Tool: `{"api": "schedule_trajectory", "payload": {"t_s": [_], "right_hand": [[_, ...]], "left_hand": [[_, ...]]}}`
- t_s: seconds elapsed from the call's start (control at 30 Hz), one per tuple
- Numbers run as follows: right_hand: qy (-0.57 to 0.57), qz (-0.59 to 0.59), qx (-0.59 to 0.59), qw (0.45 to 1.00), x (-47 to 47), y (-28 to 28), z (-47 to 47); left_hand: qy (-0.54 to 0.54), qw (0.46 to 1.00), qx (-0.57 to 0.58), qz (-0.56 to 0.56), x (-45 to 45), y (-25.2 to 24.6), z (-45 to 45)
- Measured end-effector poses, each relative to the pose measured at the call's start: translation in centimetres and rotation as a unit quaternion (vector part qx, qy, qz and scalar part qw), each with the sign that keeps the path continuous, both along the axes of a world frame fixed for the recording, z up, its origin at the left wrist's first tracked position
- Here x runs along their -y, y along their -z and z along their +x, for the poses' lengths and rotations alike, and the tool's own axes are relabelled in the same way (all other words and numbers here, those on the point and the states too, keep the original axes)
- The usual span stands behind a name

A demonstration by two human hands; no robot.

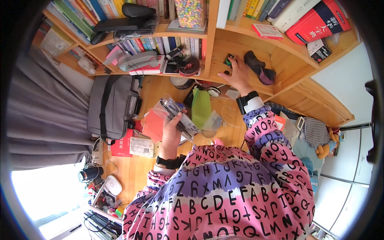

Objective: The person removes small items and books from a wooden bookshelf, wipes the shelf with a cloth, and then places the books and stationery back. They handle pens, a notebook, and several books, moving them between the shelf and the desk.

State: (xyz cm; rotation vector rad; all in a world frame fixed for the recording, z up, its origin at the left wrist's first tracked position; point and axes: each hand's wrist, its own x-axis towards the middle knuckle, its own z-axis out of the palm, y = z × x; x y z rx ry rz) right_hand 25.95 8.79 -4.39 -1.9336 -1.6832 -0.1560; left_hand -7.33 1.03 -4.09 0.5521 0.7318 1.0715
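Note:
My left hand grips a bundle of pens in clear plastic packaging above the wooden desk. Inside a shelf compartment, my right hand is spread palm down, thumb and fingers apart. A small green and black object is at its fingertips; whether they touch it I cannot tell. Between thumb and index finger lies a small dark round item. To the right of that hand rests a crumpled dark cloth item with a purple end, perhaps a sock.
Books and a red dictionary fill nearby shelves. On the desk are a lime-green pouch, an orange-red sheet, a cardboard box and a grey laptop bag. A white cable trails below my right hand.

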Motion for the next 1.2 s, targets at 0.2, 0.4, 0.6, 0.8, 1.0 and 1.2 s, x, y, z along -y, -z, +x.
{"api": "schedule_trajectory", "payload": {"t_s": [0.2,0.4,0.6,0.8,1.0,1.2], "right_hand": [[-0.022,0.066,-0.066,0.995,0.1,0.8,0.6],[-0.024,0.101,0.002,0.995,1.9,0.9,0.6],[-0.033,0.117,0.112,0.986,2.4,0.6,-0.2],[-0.028,0.134,0.116,0.984,4.6,1.4,0.6],[0.018,0.115,0.204,0.972,4.1,2.2,1.4],[-0.024,0.144,0.262,0.954,3.9,2.6,1.4]], "left_hand": [[-0.011,1.0,-0.016,-0.019,0.1,0.5,-0.6],[-0.017,1.0,-0.012,-0.02,0.3,0.4,0.0],[0.006,1.0,-0.011,-0.008,0.3,0.3,1.0],[-0.01,1.0,-0.017,-0.007,0.6,0.0,0.9],[0.032,0.999,-0.002,-0.015,0.3,0.6,0.1],[0.016,0.999,0.009,-0.038,1.2,1.8,-1.2]]}}
